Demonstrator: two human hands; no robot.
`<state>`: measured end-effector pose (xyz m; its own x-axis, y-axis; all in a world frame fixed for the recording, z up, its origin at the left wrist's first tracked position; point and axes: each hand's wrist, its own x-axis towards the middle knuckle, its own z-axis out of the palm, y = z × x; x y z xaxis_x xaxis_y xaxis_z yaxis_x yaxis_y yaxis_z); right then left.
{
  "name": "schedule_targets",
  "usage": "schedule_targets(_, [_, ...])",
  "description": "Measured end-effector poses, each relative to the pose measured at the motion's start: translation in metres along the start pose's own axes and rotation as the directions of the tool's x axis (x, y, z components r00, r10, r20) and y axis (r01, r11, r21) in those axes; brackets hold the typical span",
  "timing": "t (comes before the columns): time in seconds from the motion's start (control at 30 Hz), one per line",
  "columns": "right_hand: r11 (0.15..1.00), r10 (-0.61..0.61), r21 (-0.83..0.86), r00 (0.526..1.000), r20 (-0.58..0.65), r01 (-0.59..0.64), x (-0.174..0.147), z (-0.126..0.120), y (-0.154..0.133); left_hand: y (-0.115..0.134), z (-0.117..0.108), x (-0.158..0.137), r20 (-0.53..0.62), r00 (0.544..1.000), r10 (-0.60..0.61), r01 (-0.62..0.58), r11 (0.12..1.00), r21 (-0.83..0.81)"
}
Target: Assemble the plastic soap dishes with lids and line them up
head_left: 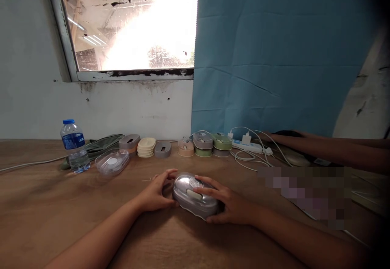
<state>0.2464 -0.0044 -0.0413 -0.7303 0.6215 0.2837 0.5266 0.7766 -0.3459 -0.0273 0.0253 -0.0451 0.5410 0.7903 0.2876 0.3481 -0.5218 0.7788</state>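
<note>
An oval grey box with a clear, shiny lid (195,196) is in front of me at the middle of the table, slightly tilted. A pale oblong piece and a round label show at its top. My right hand (230,202) grips its right end, fingers over the lid and thumb low at the near side. At the left end, my left hand (157,192) curves round the box, with thumb and fingertips at its edge and a gap at the palm. Whether those fingertips press on it is hard to see.
Behind stand a water bottle (74,147), a clear lid (112,162), cream oval pieces (146,147), grey slotted parts (162,149) and stacked lidded boxes (203,141). A power strip (250,146) with cables lies right. Another person's arms (329,149) reach in from the right.
</note>
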Motion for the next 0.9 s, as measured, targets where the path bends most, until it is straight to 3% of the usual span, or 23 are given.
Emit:
schedule_targets(0.07, [0.995,0.002,-0.100,0.998,-0.056,-0.007,0.013,0.001,0.006,-0.004,-0.001,0.004,-0.167,0.984,-0.059,0.053,0.998,-0.039])
schedule_targets(0.17, [0.940,-0.060,-0.342,0.991,-0.123,0.015,0.047,-0.003,0.017,-0.012,-0.005,0.011,-0.390,0.909,-0.148,0.131,0.989,-0.070])
schedule_targets(0.27, [0.875,0.014,-0.470,0.974,-0.224,-0.121,0.095,-0.011,0.032,-0.019,-0.011,0.015,-0.505,0.839,-0.204,0.215,0.976,-0.037])
schedule_targets(0.3, [0.809,0.121,-0.527,0.951,-0.285,-0.261,0.111,-0.013,0.037,-0.021,-0.013,0.016,-0.530,0.822,-0.210,0.235,0.972,-0.021])
schedule_targets(0.47, [0.694,0.295,-0.536,0.869,-0.397,-0.480,0.171,-0.012,0.065,-0.026,-0.019,0.017,-0.603,0.770,-0.208,0.286,0.958,0.035])
schedule_targets(0.67, [0.563,0.414,-0.538,0.777,-0.474,-0.628,0.197,-0.003,0.079,-0.027,-0.019,0.017,-0.627,0.740,-0.241,0.333,0.943,0.031])
schedule_targets(0.77, [0.515,0.410,-0.560,0.760,-0.504,-0.649,0.200,-0.003,0.080,-0.026,-0.018,0.017,-0.630,0.730,-0.265,0.356,0.934,0.020])
schedule_targets(0.9, [0.483,0.380,-0.605,0.774,-0.506,-0.633,0.198,-0.009,0.081,-0.026,-0.020,0.018,-0.645,0.712,-0.278,0.355,0.935,-0.011])
